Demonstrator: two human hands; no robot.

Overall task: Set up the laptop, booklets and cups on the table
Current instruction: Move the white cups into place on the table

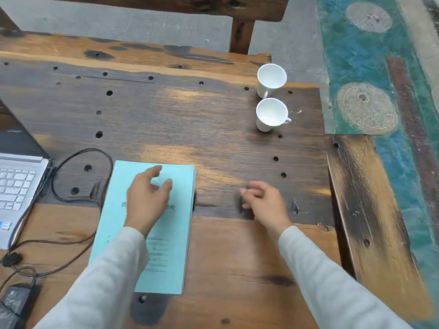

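Booklets (152, 224), pale blue stack at near centre of table (213, 143), print blurred and partly hidden by left hand (148, 198), fingers spread, gripping nothing; right hand (263, 203) loosely curled, empty; laptop (16, 186) cut off at left edge; two cups (272, 97) far right.

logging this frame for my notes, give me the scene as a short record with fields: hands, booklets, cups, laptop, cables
left hand: left hand over the light blue booklets, fingers spread, holding nothing
right hand: right hand above the bare table, fingers loosely curled, holding nothing
booklets: booklets flat in a stack near the front edge
cups: far cup and near cup, white, upright, close together at the far right
laptop: laptop open at the left edge, partly out of view
cables: black cable looped beside the laptop; power brick at front left
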